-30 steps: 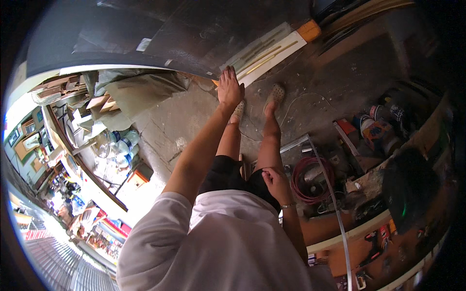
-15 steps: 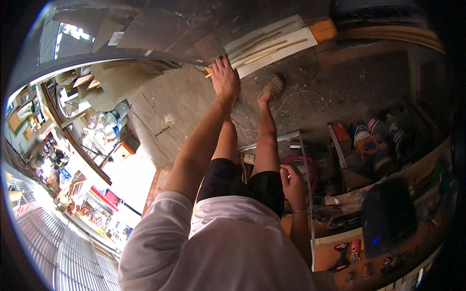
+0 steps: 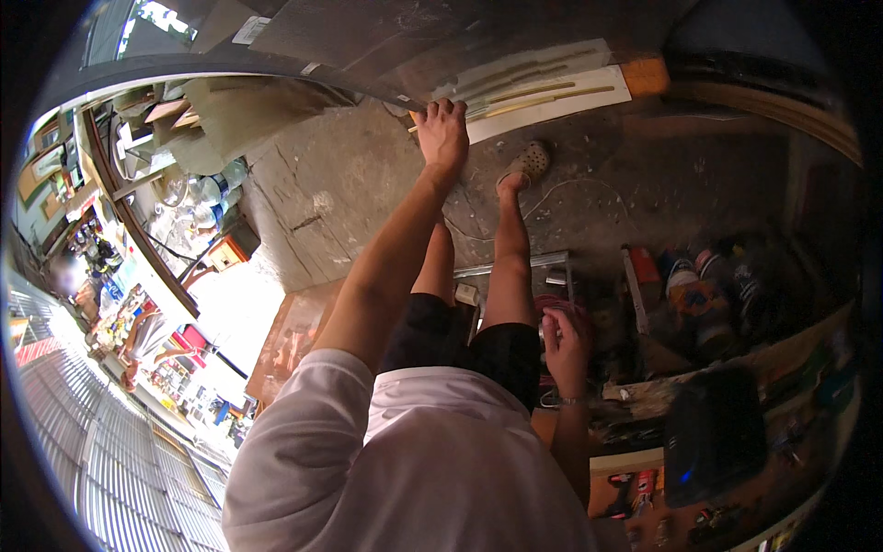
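Note:
My left arm stretches forward, and my left hand (image 3: 443, 138) has its fingers curled at the lower edge of a large dark, glossy sheet (image 3: 359, 46) that looks like glass. Beside those fingers, a white board (image 3: 561, 103) with thin wooden strips (image 3: 524, 99) lies along the foot of the sheet, which mirrors it. My right hand (image 3: 566, 345) is held low by my right thigh, thumb and fingers bent together; whatever they might hold is too dark to make out.
A metal frame (image 3: 515, 264) stands around my right leg. At right are a red box (image 3: 644, 265), several bottles and a black case (image 3: 716, 437). Tools lie on the bench (image 3: 598, 478) at lower right. Left are water bottles (image 3: 216, 189); a thin cable (image 3: 589, 179) crosses the floor.
The view has shifted slightly. My left hand stays at the sheet's edge, a little further right in the picture. My right hand has turned slightly and remains near my thigh.

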`<action>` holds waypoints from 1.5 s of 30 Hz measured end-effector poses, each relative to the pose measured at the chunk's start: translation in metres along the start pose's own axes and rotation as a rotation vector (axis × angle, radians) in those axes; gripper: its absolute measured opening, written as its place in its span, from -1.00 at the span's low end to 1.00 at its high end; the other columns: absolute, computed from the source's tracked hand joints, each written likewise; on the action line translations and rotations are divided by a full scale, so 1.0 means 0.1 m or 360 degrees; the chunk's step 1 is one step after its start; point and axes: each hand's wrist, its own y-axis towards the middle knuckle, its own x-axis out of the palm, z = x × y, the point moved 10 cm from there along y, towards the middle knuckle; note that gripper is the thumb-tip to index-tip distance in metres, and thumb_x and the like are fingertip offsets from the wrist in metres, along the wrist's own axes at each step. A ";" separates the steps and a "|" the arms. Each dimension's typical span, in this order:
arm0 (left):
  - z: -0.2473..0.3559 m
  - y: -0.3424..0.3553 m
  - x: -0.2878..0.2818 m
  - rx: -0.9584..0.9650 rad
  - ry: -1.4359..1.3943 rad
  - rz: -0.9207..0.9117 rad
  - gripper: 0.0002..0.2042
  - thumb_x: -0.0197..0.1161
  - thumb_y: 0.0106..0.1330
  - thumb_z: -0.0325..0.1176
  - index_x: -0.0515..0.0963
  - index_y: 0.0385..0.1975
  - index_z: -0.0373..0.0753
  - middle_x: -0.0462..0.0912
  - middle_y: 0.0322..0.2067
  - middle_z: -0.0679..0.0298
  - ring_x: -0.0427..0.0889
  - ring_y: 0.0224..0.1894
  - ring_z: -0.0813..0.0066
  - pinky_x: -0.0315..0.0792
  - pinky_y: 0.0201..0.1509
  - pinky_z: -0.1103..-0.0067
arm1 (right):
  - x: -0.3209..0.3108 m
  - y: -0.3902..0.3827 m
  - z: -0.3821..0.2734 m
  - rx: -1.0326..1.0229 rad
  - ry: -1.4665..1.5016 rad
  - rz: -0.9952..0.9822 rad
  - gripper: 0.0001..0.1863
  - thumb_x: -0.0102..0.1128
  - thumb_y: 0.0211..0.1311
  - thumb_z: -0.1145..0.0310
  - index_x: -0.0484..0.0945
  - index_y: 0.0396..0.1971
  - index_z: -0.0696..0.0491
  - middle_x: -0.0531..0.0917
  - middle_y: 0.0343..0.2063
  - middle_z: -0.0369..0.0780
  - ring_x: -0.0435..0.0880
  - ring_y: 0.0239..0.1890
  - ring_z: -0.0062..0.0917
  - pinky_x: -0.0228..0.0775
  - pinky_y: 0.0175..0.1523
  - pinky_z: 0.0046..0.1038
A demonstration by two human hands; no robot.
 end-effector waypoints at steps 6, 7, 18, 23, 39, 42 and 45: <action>-0.01 -0.01 0.01 0.0086 0.0058 -0.0055 -0.81 0.10 0.18 -0.41 0.60 -0.24 -0.10 0.62 -0.28 0.24 0.55 -0.09 0.29 0.30 0.00 0.34 | -0.12 0.65 -0.51 -0.0303 -0.0212 0.0052 -0.81 0.12 0.35 0.37 0.57 -0.14 0.12 0.61 -0.26 -0.09 0.60 -0.23 -0.18 0.44 -0.15 -0.26; -0.02 -0.02 -0.01 0.0090 0.0024 -0.0044 -0.81 0.11 0.18 -0.41 0.60 -0.24 -0.10 0.62 -0.28 0.24 0.55 -0.10 0.30 0.30 -0.01 0.35 | -0.16 0.81 -0.64 -0.0342 -0.0246 0.0090 -0.81 0.11 0.35 0.37 0.57 -0.13 0.12 0.60 -0.25 -0.09 0.59 -0.22 -0.17 0.44 -0.12 -0.25; -0.49 -0.43 -0.61 -0.0162 -0.0145 0.0259 -0.83 0.22 0.11 -0.40 0.59 -0.27 -0.12 0.62 -0.27 0.29 0.57 -0.15 0.33 0.29 -0.02 0.34 | 0.37 2.33 -2.53 -0.1539 -0.1089 0.0458 -0.54 0.10 0.26 0.36 0.41 0.18 0.06 0.49 0.09 -0.18 0.46 0.07 -0.30 0.31 0.19 -0.22; -0.76 -0.75 -0.90 -0.0281 -0.0292 0.0442 -0.81 0.25 0.11 -0.41 0.59 -0.25 -0.13 0.62 -0.29 0.29 0.56 -0.19 0.32 0.29 0.01 0.32 | 0.63 2.54 -2.61 -0.1567 -0.1251 0.0493 -0.46 0.04 0.28 0.37 0.30 0.26 0.12 0.43 0.19 -0.15 0.43 0.14 -0.31 0.27 0.24 -0.22; -1.56 -1.60 -0.48 -0.1477 -0.1661 0.0567 -0.85 0.34 0.24 -0.43 0.64 -0.29 -0.39 0.72 -0.36 0.16 0.67 -0.28 0.50 0.50 -0.11 0.59 | 0.68 2.62 -2.70 -0.1500 -0.1507 0.0630 -0.65 0.15 0.23 0.35 0.47 0.04 -0.02 0.50 -0.02 -0.27 0.47 0.01 -0.35 0.31 0.10 -0.24; -1.63 -1.69 -0.42 -0.1593 -0.1758 0.0513 -0.85 0.33 0.26 -0.48 0.62 -0.26 -0.42 0.70 -0.32 0.22 0.62 -0.25 0.55 0.49 -0.08 0.62 | 0.67 2.66 -2.72 -0.1429 -0.1515 0.0526 -0.70 0.16 0.22 0.36 0.51 -0.03 -0.03 0.52 -0.11 -0.28 0.47 -0.05 -0.36 0.30 0.07 -0.24; -1.72 -1.79 -0.39 -0.1695 -0.1947 0.0597 -0.85 0.34 0.24 -0.49 0.62 -0.26 -0.43 0.69 -0.33 0.23 0.62 -0.27 0.55 0.49 -0.09 0.62 | 0.66 2.63 -2.85 -0.1514 -0.1518 0.0487 -0.79 0.11 0.22 0.38 0.51 -0.14 0.00 0.50 -0.22 -0.25 0.47 -0.10 -0.41 0.27 0.02 -0.27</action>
